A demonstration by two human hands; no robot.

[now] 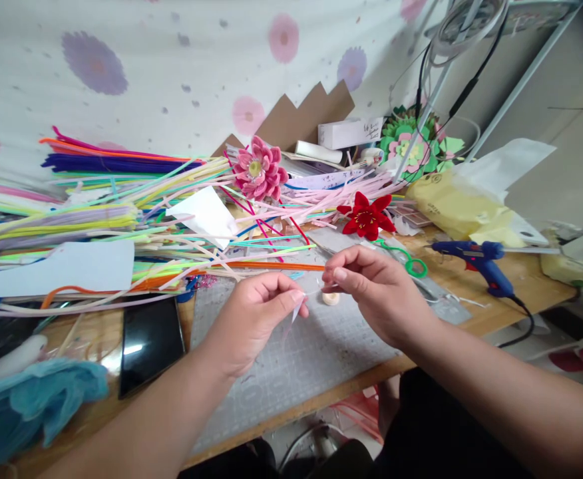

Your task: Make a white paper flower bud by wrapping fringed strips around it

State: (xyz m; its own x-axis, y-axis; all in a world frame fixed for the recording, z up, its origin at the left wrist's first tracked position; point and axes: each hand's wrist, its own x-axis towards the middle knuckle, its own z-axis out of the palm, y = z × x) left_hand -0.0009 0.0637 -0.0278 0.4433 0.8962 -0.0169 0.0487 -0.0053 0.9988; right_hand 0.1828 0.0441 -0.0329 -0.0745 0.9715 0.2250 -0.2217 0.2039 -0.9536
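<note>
The left hand (256, 316) and right hand (379, 286), fingertips pinched closed, hold a thin pale strip (297, 311), seemingly not yet attached, while the red flower (368, 218) at one o'clock looks finished.

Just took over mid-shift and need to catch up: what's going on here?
A person's left hand pinches a thin pale strip, which runs across to the fingertips of the right hand and partly hangs down. Both hands are above the gray cutting mat. Beyond them lie a red flower and a pink flower, with fuzzy craft stems piled to the left. A blue glue gun lies to the right.
</note>
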